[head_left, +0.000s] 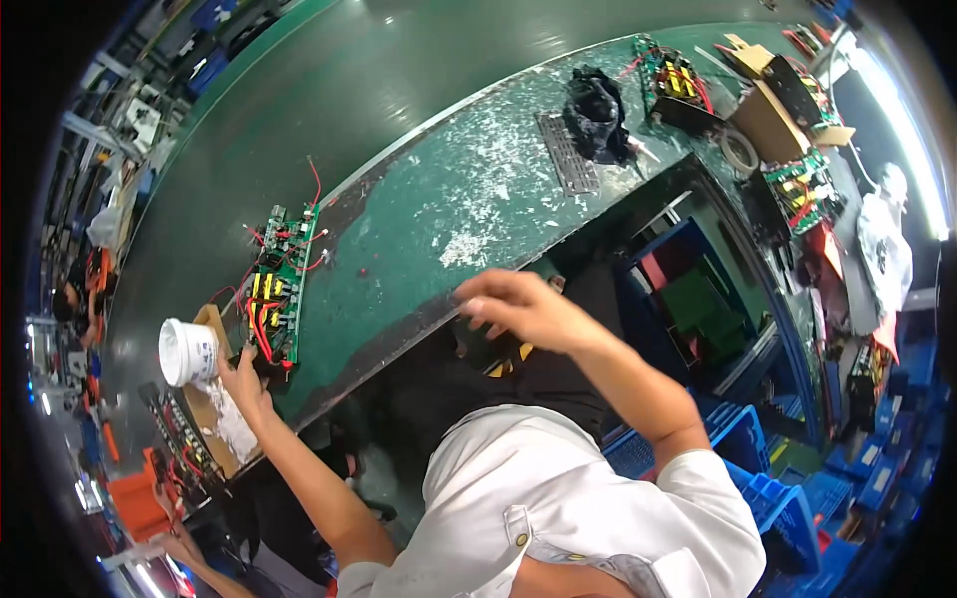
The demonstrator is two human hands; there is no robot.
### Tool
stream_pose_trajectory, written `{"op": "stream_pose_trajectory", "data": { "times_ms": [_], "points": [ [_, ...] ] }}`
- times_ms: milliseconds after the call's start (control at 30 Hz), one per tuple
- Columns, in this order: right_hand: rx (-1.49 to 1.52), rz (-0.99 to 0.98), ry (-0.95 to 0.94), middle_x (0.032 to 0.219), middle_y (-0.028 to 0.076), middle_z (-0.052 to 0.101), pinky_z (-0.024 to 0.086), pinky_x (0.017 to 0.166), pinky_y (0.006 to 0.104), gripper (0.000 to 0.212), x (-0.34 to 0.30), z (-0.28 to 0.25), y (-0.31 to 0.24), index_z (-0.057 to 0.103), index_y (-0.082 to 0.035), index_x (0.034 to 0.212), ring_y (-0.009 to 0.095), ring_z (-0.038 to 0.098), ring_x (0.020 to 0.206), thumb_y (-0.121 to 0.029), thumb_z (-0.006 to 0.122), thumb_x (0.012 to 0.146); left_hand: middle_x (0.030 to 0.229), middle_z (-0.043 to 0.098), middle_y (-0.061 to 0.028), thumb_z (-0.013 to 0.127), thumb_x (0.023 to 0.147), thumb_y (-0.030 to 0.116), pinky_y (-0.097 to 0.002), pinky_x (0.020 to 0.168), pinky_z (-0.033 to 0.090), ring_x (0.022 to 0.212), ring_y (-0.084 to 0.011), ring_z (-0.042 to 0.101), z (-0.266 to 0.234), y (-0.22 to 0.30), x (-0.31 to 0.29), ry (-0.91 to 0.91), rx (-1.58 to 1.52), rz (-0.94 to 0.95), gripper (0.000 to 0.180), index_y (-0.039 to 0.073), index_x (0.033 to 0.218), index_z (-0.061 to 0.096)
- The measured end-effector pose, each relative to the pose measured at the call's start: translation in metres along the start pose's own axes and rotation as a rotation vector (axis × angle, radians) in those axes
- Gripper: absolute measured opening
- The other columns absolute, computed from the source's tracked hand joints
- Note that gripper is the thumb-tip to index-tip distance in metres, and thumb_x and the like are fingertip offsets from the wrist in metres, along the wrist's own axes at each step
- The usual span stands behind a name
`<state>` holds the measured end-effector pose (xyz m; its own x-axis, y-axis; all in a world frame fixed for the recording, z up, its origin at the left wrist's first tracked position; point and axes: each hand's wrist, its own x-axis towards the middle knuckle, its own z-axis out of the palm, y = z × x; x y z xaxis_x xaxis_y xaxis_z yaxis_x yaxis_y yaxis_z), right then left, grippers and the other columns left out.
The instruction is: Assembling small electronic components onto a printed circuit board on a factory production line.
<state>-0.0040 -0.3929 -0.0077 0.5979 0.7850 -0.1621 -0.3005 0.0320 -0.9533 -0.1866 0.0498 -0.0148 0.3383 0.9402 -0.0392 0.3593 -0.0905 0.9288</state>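
At the left edge of the green bench lies a green circuit board (277, 289) with yellow-wrapped coils, red wires and small connectors. My left hand (245, 387) is at its near end, fingers closed on the corner by the red wires; the fingertips are partly hidden. Just left of that hand a white tub (187, 352) stands on a cardboard box (212, 419) with white material in it. Over the front edge of the bench hovers my right hand (513, 302), empty, its fingers loosely bent and apart.
A dark grid plate (570, 154) and a crumpled black bag (595, 115) lie farther back on the paint-worn bench (439, 179). More circuit boards (676, 85), a tape roll (739, 151) and cardboard sit at the right. Blue crates (768, 488) stand low right; another person's arm (189, 548) shows low left.
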Motion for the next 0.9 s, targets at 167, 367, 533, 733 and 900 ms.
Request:
{"op": "stream_pose_trajectory", "data": {
  "times_ms": [167,367,533,733,900],
  "points": [
    [-0.402,-0.022,0.169,0.101,0.006,0.07,0.053,0.076,0.028,0.031,-0.028,-0.058,-0.064,0.062,0.0,0.123,0.011,0.064,0.088,-0.022,0.06,0.101,0.114,0.065,-0.0121,0.066,0.082,0.004,-0.0295,0.075,0.053,0.095,-0.0172,0.063,0.032,0.023,0.005,-0.223,-0.048,0.117,0.054,0.007,0.135,0.058],
    [-1.208,-0.007,0.149,0.113,0.015,0.068,0.055,0.081,0.0372,0.036,-0.077,-0.076,-0.186,0.058,-0.002,0.127,0.025,0.068,0.095,-0.022,0.064,0.097,0.117,0.064,-0.0116,0.062,0.081,-0.003,-0.0287,0.094,0.048,0.103,-0.0181,0.062,0.103,0.076,-0.008,-0.628,-0.093,0.212,0.048,-0.006,0.129,0.058],
    [-1.522,0.548,0.695,0.088,0.012,0.064,0.046,0.074,0.0369,0.015,-0.212,-0.06,-0.27,0.063,0.001,0.096,0.023,0.059,0.081,-0.013,0.064,0.089,0.134,0.058,-0.0107,0.057,0.085,0.0,-0.0347,0.11,0.037,0.126,-0.0232,0.053,0.124,0.059,0.01,-0.809,0.349,0.575,0.048,-0.002,0.132,0.057],
    [-1.36,1.163,1.034,0.059,0.011,0.055,0.041,0.045,0.0391,0.006,-0.609,0.017,-0.176,0.063,-0.001,0.076,0.019,0.053,0.048,-0.007,0.065,0.077,0.138,0.058,-0.0126,0.058,0.091,0.004,-0.0344,0.112,0.032,0.13,-0.0238,0.051,0.152,0.05,0.006,-0.827,0.046,0.578,0.045,0.0,0.136,0.057],
    [-0.732,1.196,1.318,0.121,0.017,0.065,0.054,0.087,0.0376,0.056,-0.574,0.066,-0.041,0.052,0.002,0.135,0.025,0.065,0.104,-0.019,0.068,0.085,0.138,0.057,-0.0108,0.054,0.09,0.001,-0.0343,0.114,0.03,0.132,-0.0228,0.049,0.14,0.051,0.001,-0.793,-0.008,0.535,0.046,0.0,0.135,0.057]
  ]
}}
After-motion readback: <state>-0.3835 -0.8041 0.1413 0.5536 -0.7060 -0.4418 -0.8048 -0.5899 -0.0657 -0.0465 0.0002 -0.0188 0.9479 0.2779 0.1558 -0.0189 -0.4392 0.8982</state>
